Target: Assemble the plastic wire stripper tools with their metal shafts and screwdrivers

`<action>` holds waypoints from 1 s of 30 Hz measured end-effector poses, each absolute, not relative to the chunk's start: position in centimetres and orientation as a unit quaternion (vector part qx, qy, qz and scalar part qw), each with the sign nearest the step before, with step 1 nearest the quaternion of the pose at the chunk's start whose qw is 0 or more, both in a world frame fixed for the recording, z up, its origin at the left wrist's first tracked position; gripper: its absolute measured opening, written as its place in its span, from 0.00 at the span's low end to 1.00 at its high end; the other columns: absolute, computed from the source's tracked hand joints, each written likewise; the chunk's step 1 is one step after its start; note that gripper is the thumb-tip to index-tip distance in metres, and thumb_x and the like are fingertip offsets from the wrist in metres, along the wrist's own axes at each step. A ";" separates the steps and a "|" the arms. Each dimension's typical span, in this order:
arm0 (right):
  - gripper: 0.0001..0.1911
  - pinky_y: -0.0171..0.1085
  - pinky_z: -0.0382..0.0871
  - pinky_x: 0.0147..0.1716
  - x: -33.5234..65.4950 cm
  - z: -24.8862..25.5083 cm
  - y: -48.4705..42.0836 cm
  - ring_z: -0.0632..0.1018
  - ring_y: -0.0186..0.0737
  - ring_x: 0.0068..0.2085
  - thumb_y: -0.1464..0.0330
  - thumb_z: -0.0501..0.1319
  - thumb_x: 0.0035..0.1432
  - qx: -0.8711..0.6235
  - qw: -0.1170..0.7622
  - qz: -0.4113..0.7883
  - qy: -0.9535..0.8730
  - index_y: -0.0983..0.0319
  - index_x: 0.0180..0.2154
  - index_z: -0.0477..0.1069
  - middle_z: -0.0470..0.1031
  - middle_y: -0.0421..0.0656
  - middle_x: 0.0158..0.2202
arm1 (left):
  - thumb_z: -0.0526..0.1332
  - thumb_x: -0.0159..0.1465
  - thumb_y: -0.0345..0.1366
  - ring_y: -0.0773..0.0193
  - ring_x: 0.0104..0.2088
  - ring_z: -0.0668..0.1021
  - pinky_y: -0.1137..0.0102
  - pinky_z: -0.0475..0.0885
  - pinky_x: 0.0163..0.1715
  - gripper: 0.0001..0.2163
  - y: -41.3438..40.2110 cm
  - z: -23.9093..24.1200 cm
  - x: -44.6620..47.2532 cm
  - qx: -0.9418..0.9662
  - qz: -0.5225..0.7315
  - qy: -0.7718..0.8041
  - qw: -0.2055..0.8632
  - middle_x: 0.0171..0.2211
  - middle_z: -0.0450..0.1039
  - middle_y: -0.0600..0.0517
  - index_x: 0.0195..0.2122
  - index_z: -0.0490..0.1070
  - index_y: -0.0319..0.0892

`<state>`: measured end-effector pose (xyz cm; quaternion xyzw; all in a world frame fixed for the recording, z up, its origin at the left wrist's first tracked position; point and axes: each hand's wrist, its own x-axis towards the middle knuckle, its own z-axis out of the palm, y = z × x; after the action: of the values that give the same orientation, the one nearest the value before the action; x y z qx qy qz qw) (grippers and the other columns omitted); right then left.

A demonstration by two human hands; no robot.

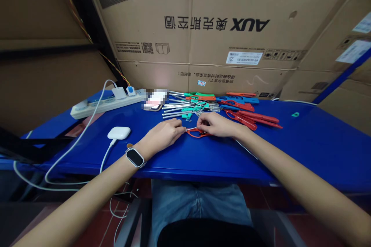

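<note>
Our left grip point(173, 131) and right grip point(209, 124) clamp the orange casing point(196, 136), presumably steadying it. Red casings point(257, 116) lie near, likely for easy reach.

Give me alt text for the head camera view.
A person's left hand and right hand pinch at an orange looped plastic piece over a blue table. Beyond lie metal rods and red, blue and green plastic pieces, with a white power strip to the left and cardboard behind.

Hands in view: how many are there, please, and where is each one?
2. The left hand is at the left end of the orange casing; the right hand is over its right end. No other hand is visible.
</note>
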<state>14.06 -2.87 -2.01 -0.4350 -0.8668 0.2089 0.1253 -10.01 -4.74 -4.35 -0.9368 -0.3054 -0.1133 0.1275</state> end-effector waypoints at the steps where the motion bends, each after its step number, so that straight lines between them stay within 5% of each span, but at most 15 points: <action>1: 0.06 0.33 0.61 0.31 14.1 -2.1 -3.0 0.73 0.35 0.31 0.73 0.58 0.61 -0.426 0.132 0.187 -0.876 0.64 0.34 0.73 0.76 0.43 0.32 | 0.52 0.73 0.34 0.64 0.32 0.72 0.70 0.66 0.31 0.13 -4.8 -4.3 -10.0 -0.936 -0.110 -0.306 0.133 0.34 0.71 0.49 0.39 0.76 0.39; 6: 0.05 0.33 0.60 0.33 14.1 -2.4 -3.3 0.72 0.36 0.34 0.73 0.58 0.61 -0.409 0.137 0.130 -0.893 0.64 0.35 0.73 0.76 0.45 0.35 | 0.52 0.73 0.34 0.63 0.32 0.72 0.69 0.66 0.31 0.13 -5.1 -4.0 -9.7 -0.934 -0.093 -0.313 0.145 0.34 0.71 0.49 0.39 0.76 0.39; 21: 0.07 0.31 0.59 0.27 13.8 -1.5 -2.2 0.71 0.33 0.27 0.77 0.59 0.52 -0.436 0.081 0.264 -0.856 0.64 0.33 0.74 0.76 0.41 0.28 | 0.51 0.73 0.34 0.63 0.32 0.71 0.69 0.66 0.31 0.13 -5.2 -4.0 -9.7 -0.936 -0.104 -0.305 0.139 0.34 0.71 0.49 0.41 0.75 0.39; 30: 0.03 0.33 0.58 0.31 13.9 -2.6 -2.9 0.71 0.35 0.32 0.72 0.58 0.61 -0.423 0.111 0.137 -0.889 0.63 0.35 0.71 0.75 0.43 0.33 | 0.51 0.73 0.33 0.63 0.32 0.71 0.70 0.65 0.31 0.13 -5.3 -3.9 -9.6 -0.933 -0.084 -0.317 0.144 0.34 0.71 0.48 0.41 0.75 0.39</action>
<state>13.93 -2.94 -2.56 -0.4234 -0.8886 0.1371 0.1113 -9.58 -5.35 -3.93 -0.9335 -0.3173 -0.0844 0.1442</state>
